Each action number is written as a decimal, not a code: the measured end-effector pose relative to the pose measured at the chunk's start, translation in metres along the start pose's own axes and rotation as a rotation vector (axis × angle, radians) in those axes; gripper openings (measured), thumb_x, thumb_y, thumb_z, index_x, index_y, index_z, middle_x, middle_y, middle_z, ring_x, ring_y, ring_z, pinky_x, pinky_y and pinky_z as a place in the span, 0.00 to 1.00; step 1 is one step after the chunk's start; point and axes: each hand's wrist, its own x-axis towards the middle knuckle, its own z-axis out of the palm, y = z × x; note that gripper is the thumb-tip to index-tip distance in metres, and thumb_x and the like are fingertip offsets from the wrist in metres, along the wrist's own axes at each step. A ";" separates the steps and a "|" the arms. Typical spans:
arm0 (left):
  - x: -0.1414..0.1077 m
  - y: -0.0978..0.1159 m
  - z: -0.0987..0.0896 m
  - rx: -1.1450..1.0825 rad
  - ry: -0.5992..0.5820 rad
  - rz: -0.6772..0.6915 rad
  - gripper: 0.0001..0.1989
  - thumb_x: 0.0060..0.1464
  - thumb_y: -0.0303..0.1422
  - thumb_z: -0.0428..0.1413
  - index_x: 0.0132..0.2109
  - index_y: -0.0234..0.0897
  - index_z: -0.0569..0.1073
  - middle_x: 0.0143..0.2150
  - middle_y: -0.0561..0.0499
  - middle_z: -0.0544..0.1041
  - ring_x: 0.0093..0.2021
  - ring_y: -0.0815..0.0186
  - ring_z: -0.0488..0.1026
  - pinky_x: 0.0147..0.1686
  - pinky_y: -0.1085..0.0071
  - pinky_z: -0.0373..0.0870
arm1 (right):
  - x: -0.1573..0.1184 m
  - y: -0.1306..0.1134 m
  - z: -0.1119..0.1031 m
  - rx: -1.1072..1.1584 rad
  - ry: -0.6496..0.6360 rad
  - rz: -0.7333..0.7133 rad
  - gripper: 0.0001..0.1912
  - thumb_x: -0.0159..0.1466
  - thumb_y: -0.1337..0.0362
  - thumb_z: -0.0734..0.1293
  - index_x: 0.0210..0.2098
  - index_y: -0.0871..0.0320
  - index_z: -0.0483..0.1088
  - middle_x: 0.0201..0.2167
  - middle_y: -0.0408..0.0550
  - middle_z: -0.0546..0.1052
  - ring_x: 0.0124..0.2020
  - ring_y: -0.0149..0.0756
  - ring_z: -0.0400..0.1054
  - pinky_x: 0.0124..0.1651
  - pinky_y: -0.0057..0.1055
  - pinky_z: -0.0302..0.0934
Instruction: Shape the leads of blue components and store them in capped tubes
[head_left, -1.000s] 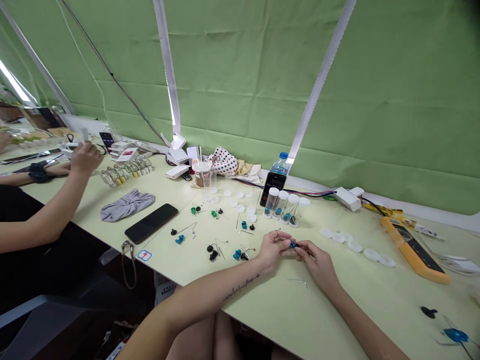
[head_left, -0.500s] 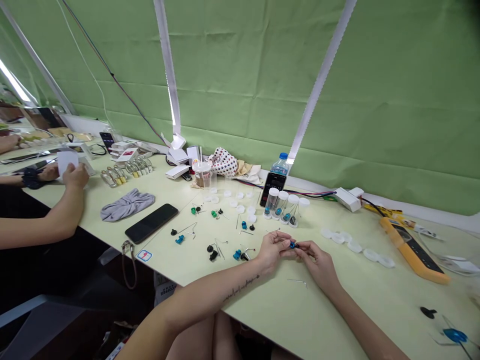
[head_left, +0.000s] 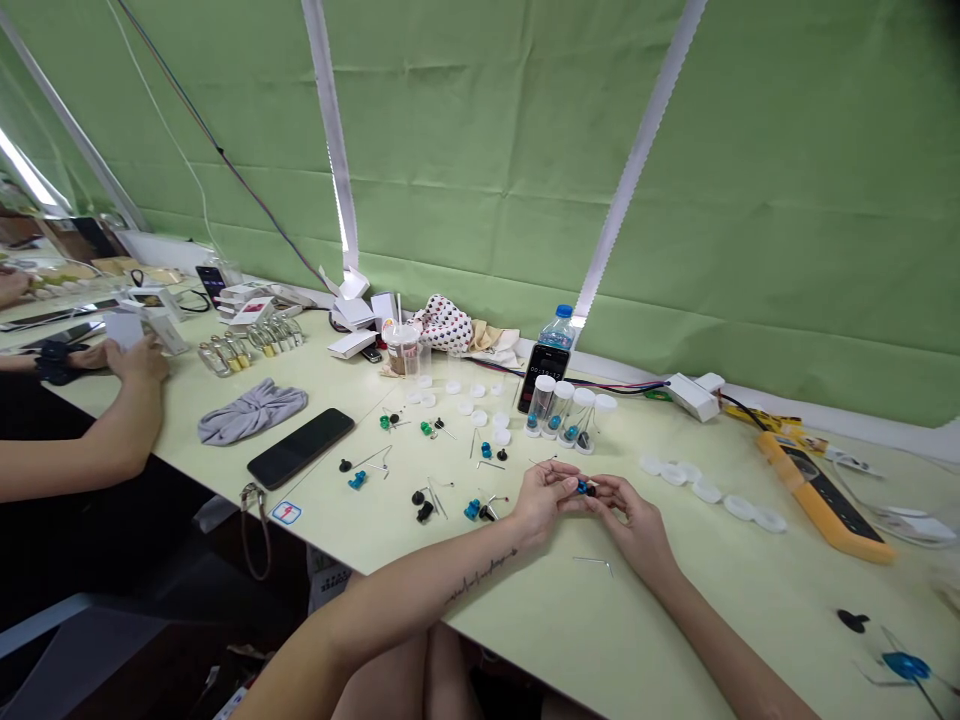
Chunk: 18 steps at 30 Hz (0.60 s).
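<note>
My left hand is closed in a pinch around a small blue metal part above the table. Against its right end, the fingertips of my right hand pinch a small black piece. Fingers cover much of both pieces. On the table just below my hands lies an L-shaped hex key. Left of them is a group with another blue part and a black disc-headed piece. Beyond my hands stand several clear tubes with white lids, blue parts and thin rods inside.
White round lids lie in a row at right, near an orange-edged power strip. A propped phone stands behind the tubes; a black phone lies at left. A co-worker's hands hold a white box farther left.
My hands keep nearly the same pose, with the blue part and black piece still together. The co-worker's hands and white box have shifted slightly left and down.
</note>
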 end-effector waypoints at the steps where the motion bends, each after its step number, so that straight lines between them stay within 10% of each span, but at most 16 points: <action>1: 0.000 0.000 0.000 -0.002 -0.002 -0.001 0.18 0.40 0.33 0.65 0.37 0.29 0.69 0.36 0.40 0.75 0.36 0.61 0.74 0.40 0.60 0.72 | 0.000 0.000 0.000 -0.010 0.003 -0.010 0.17 0.59 0.52 0.64 0.42 0.56 0.66 0.36 0.49 0.76 0.35 0.39 0.72 0.40 0.36 0.67; 18: 0.000 0.000 -0.002 0.020 -0.033 -0.034 0.19 0.38 0.33 0.65 0.36 0.28 0.69 0.36 0.41 0.75 0.33 0.62 0.74 0.40 0.59 0.71 | -0.002 0.000 -0.001 0.075 -0.053 0.045 0.15 0.60 0.51 0.62 0.37 0.57 0.67 0.29 0.47 0.75 0.25 0.35 0.69 0.32 0.33 0.67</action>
